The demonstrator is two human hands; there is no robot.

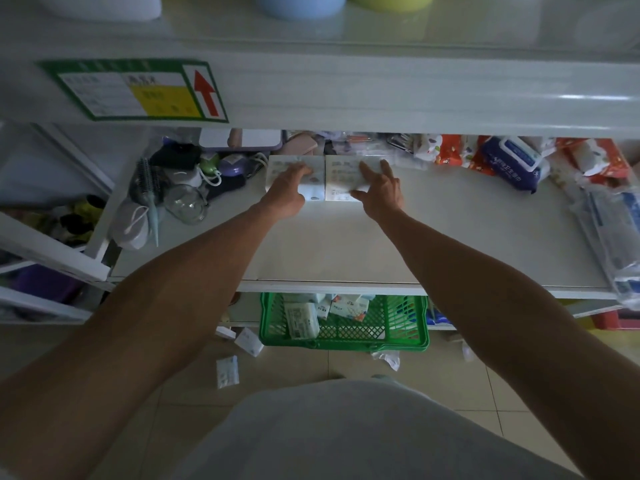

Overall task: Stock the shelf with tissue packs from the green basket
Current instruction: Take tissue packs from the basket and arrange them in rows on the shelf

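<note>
Two white tissue packs lie side by side at the back of the white shelf (346,251). My left hand (287,192) rests on top of the left tissue pack (311,190), fingers curled over it. On the right tissue pack (341,174) lies my right hand (379,190), its fingers spread flat. The green basket (398,327) stands on the floor under the shelf's front edge, with several more tissue packs (301,320) inside.
Hair brushes, a glass and small items (166,188) crowd the shelf's left end. Red and blue wipe packs (512,161) and clear plastic bags (613,237) fill its right end. An upper shelf (381,95) overhangs. Loose small packs (227,371) lie on the tiled floor.
</note>
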